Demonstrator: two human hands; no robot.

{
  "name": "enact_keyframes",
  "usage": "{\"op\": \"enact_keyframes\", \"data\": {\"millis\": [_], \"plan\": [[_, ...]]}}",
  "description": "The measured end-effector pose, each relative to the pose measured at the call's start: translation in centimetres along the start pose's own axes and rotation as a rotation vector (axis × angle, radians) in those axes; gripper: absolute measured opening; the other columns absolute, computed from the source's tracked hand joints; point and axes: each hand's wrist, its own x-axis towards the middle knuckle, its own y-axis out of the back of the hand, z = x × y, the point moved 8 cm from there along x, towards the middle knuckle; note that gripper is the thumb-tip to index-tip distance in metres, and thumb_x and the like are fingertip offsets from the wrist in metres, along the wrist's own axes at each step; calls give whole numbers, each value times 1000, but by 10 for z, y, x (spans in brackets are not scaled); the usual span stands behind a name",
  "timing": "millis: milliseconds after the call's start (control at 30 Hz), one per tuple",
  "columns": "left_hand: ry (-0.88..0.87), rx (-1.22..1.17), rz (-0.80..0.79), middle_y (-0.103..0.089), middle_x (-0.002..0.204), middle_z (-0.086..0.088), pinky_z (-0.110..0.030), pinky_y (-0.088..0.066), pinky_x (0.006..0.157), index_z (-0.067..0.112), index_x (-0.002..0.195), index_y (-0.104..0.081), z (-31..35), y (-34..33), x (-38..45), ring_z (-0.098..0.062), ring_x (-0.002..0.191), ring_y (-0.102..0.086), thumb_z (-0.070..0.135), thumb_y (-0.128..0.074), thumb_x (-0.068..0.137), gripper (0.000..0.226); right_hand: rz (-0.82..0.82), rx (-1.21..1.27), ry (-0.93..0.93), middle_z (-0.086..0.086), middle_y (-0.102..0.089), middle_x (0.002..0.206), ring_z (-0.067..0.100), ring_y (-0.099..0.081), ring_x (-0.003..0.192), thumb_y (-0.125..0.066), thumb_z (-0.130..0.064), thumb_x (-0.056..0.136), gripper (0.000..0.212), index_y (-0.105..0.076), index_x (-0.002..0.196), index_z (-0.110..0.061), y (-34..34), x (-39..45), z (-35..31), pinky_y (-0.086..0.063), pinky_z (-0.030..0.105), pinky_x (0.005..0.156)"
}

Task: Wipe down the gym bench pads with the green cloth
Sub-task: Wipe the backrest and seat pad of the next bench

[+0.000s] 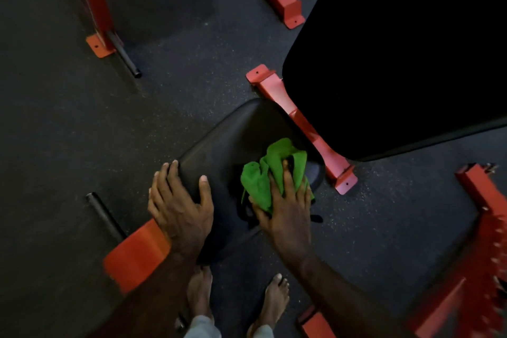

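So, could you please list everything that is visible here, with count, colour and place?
seat pad: 1, black, centre, under both hands
back pad: 1, black, upper right, large
cloth: 1, green, bunched on the right part of the seat pad
frame parts: several, red, around the pads and at the picture edges
bars: 2, black, left side, by the red frame
floor: dark, speckled, all around
feet: 2, bare, bottom centre, on the floor
left hand: 1, resting on the left edge of the seat pad
right hand: 1, pressing the cloth onto the seat pad
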Motion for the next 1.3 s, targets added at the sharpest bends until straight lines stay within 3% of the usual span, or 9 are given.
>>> {"op": "enact_keyframes", "data": {"millis": [67, 233, 367, 433, 600, 767, 967, 1200, 1300], "plan": [[-39, -20, -33, -34, 163, -6, -54, -20, 123, 20, 154, -39, 3, 1, 1, -28, 152, -28, 52, -51, 95, 67, 11, -28, 15, -2, -3, 175, 38, -18, 157, -40, -75, 98, 77, -25, 162, -37, 7, 6, 15, -17, 54, 127], [-294, 15, -153, -27, 167, -8, -53, -16, 125, 23, 156, -39, 35, -12, -8, -31, 156, -20, 46, -53, 96, 66, 168, 281, -481, 6, -4, 174, 39, -13, 156, -55, -61, 99, 78, -29, 162, -22, 5, -2, 22, -24, 58, 125], [-588, 41, -368, -20, 171, -6, -51, -15, 126, 25, 162, -31, 80, -46, -9, -28, 158, -15, 47, -47, 97, 70, 141, 160, -120, 7, -8, 174, 43, -12, 157, -61, -55, 93, 80, -29, 162, -30, -5, -7, 4, -14, 59, 125], [-679, 111, -400, -16, 172, -4, -50, -16, 128, 27, 163, -26, 87, -56, -10, -25, 159, -12, 50, -40, 100, 68, 144, 205, -101, 7, -7, 174, 41, -13, 157, -58, -60, 93, 83, -21, 163, -35, -2, -4, 23, -20, 57, 123], [-645, 141, -355, -20, 172, -1, -46, -14, 127, 29, 162, -30, 85, -59, -11, -21, 159, -14, 54, -39, 104, 64, 220, 599, -730, 15, 2, 173, 43, -18, 155, -68, -60, 92, 99, -15, 166, -21, -7, -3, 39, -32, 55, 122], [-643, 120, -353, -24, 170, 0, -48, -20, 126, 28, 161, -33, 87, -57, -10, -22, 158, -17, 50, -44, 100, 65, 182, 380, -275, -1, 9, 174, 35, -1, 159, -59, -66, 91, 88, -22, 164, -33, -2, -10, 19, -16, 50, 123], [-613, 126, -384, -21, 171, 1, -46, -16, 126, 30, 162, -31, 85, -59, -12, -19, 159, -12, 54, -41, 104, 64, 421, 867, -902, 20, -35, 158, 35, -41, 142, -87, -49, 78, 111, -24, 163, -18, 17, 16, 66, -38, 33, 105], [-596, 98, -362, -22, 171, 3, -49, -18, 127, 31, 161, -32, 84, -59, -11, -16, 159, -11, 56, -40, 101, 65, 251, 1063, -808, -8, -54, 147, 13, -52, 136, -94, -57, 61, 115, -34, 155, -31, -14, -25, 56, -43, 38, 115], [-599, 120, -366, -22, 171, 2, -48, -17, 126, 31, 161, -31, 86, -59, -11, -17, 159, -11, 56, -41, 102, 65, 425, 960, -850, -11, -56, 136, 18, -57, 129, -95, -52, 64, 103, -45, 149, -23, 6, 12, 84, -42, 27, 104]]}}
